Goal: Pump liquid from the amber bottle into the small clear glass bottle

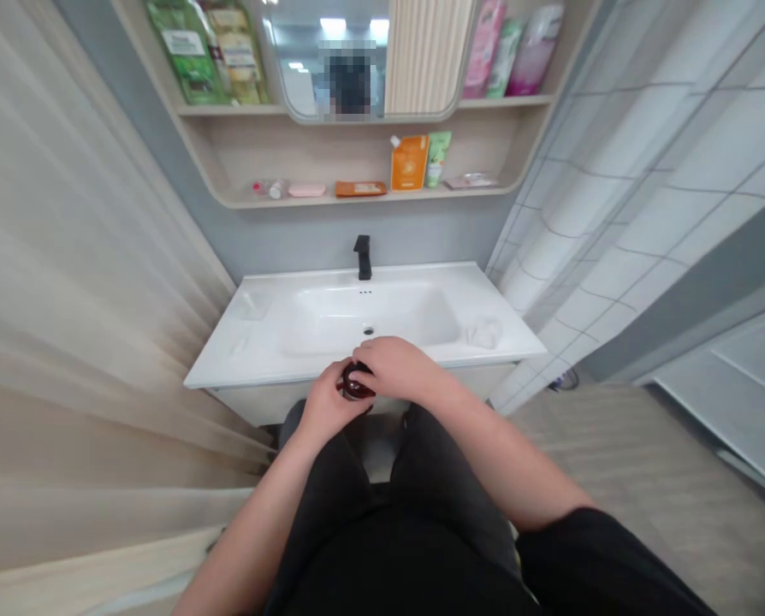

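A small dark reddish-brown glossy container (358, 384), which looks like a jar or bottle, is between my hands, just in front of the sink's front edge. My left hand (329, 404) wraps round its left side and underside. From the right, my right hand (392, 368) reaches over it, fingers bent on its top and near side. Much of the container is covered by the fingers, so its lid cannot be made out. Behind the hands lies the white sink (447, 321) with a round drain (368, 331).
A black faucet (364, 258) stands behind the basin. Clear items lie on the counter's left (252, 304) and right (483, 332). Above, a shelf (228, 204) holds an orange pouch (410, 162), a green tube (438, 158) and several bottles around a mirror (305, 81). Curtains (100, 257) hang left.
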Available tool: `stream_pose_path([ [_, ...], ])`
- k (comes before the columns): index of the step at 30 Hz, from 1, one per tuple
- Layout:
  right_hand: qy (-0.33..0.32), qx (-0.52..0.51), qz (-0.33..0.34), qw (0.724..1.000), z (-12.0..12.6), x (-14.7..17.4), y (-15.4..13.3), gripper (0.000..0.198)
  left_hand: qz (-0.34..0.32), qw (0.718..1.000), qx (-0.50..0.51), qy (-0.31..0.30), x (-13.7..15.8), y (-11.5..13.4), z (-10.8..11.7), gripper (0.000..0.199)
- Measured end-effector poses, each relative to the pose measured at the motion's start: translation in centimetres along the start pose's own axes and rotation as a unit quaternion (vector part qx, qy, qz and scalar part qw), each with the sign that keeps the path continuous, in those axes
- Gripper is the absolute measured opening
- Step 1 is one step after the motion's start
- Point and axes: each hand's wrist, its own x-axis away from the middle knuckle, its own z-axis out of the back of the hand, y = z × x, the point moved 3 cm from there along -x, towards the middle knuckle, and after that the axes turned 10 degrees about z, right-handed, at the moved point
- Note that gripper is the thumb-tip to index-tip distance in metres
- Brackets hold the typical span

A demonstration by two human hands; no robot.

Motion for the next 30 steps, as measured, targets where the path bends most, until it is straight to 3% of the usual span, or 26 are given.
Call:
stream_pose_path([
  [3, -0.017, -0.019, 0.046, 0.999, 0.0, -0.1, 0.2, 0.013, 0.015, 1.000, -0.006, -0.008, 0.1, -0.1, 0.1, 0.067],
  [7, -0.012, -0.068, 0.107, 0.992, 0.2, 0.3, 0.3, 0.028, 0.015, 1.000, -0.009, -0.014, 0.2, 0.1, 0.4, 0.064],
  [13, -0.020, -0.072, 0.128, 0.989, 0.1, 0.4, 0.2, 0.021, 0.026, 0.999, -0.013, -0.031, 0.4, 0.4, 0.4, 0.060],
  [21, -0.008, -0.097, 0.180, 0.979, 0.6, 0.7, -0.4, 0.026, 0.019, 0.998, 0.017, -0.064, 0.4, 0.1, 0.5, 0.055],
  [25, 0.064, -0.160, 0.159, 0.972, 1.6, 2.2, 0.1, 0.026, 0.005, 0.997, 0.024, -0.073, 0.5, 0.1, 0.6, 0.066],
  [30, 0.281, -0.213, 0.025, 0.936, 2.6, 7.9, 4.5, 0.011, 0.013, 0.997, 0.038, -0.072, 0.8, -0.2, 0.8, 0.084],
])
